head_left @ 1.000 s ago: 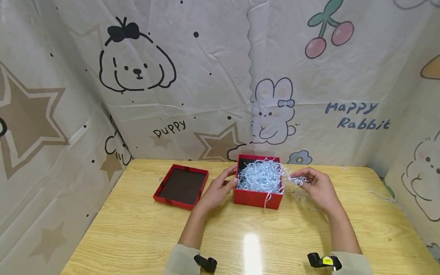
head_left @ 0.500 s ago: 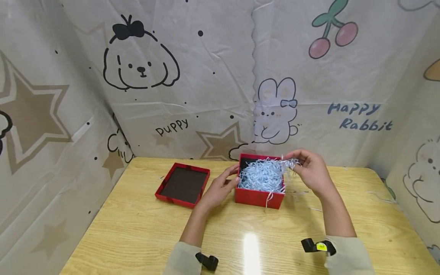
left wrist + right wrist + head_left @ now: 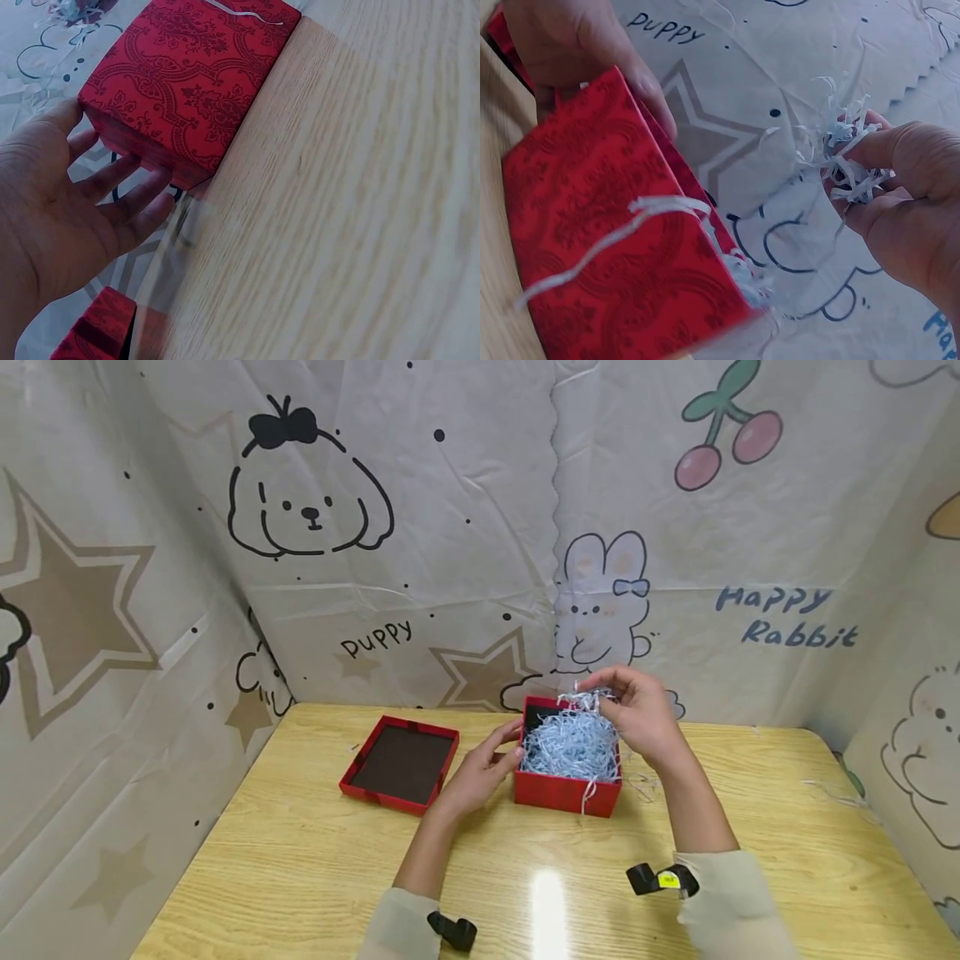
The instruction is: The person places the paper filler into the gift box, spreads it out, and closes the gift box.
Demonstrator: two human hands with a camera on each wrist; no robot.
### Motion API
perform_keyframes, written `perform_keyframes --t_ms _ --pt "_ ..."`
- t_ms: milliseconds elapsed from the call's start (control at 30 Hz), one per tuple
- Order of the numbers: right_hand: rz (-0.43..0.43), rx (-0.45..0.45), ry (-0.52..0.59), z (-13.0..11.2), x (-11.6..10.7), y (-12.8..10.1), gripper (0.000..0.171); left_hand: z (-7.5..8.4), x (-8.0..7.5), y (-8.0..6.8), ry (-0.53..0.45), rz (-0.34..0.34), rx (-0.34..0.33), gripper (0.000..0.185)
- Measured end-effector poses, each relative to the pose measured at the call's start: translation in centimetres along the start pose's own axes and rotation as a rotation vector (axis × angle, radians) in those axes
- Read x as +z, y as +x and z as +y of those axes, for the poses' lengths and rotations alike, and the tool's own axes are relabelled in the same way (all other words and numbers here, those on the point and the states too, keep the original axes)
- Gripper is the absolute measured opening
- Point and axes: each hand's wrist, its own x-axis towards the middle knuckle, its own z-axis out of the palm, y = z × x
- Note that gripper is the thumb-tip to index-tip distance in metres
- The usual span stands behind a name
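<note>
Right hand point(image 3: 637, 718) pinching shredded paper point(image 3: 588, 700), left hand point(image 3: 480, 772) steadying red box point(image 3: 566, 793)

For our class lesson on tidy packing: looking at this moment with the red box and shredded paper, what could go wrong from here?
1. The right hand pinches only a small tuft of pale blue shredded paper; strands may drift onto the wooden table.
2. The red patterned cardboard box is heaped; one strip already hangs over its front wall.
3. The left hand merely touches the box's side, so it might slide.

open red box point(image 3: 566, 793) upright on table, heaped with pale-blue paper shreds point(image 3: 572, 745)
</note>
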Motion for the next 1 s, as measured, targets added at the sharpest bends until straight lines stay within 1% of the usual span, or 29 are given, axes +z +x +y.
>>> perform_keyframes --t_ms 67,167,233,300,367,433,567,667,733,867,1000 --pt "-0.014 0.001 0.024 0.1 0.7 0.3 0.033 0.0 -0.1 0.0 -0.001 0.004 0.007 0.057" --pt "-0.042 0.028 0.065 0.7 1.7 0.4 0.031 0.0 -0.1 0.0 -0.001 0.007 0.015 0.056" --pt "-0.063 0.059 0.088 1.5 2.5 0.5 0.029 -0.1 -0.1 0.0 -0.008 0.007 0.016 0.056" --pt "-0.082 0.101 0.087 2.4 3.3 0.4 0.028 -0.2 -0.1 -0.1 -0.02 0.005 0.017 0.055" --pt "-0.103 0.142 0.078 3.4 3.9 0.4 0.027 -0.2 -0.1 -0.1 -0.03 0.003 0.011 0.055" --pt "-0.127 0.17 0.046 4.1 4.5 0.4 0.026 -0.2 -0.1 0.0 -0.039 0.002 0.013 0.055" --pt "-0.194 0.171 -0.031 4.4 5.2 0.3 0.026 -0.1 -0.1 -0.1 -0.039 0.002 0.011 0.055" --pt "-0.233 0.17 -0.09 3.9 5.1 0.2 0.027 -0.1 0.0 -0.1 -0.035 -0.003 0.001 0.055" --pt "-0.244 0.168 -0.1 3.6 4.9 0.1 0.028 0.0 0.0 -0.1 -0.034 -0.006 -0.008 0.055" --pt "-0.234 0.155 -0.092 2.7 3.7 -0.1 0.031 0.0 0.0 -0.1 -0.036 -0.007 -0.008 0.056" --pt "-0.213 0.146 -0.09 2.0 2.1 -0.4 0.033 -0.1 0.0 0.0 -0.03 0.001 -0.006 0.056"
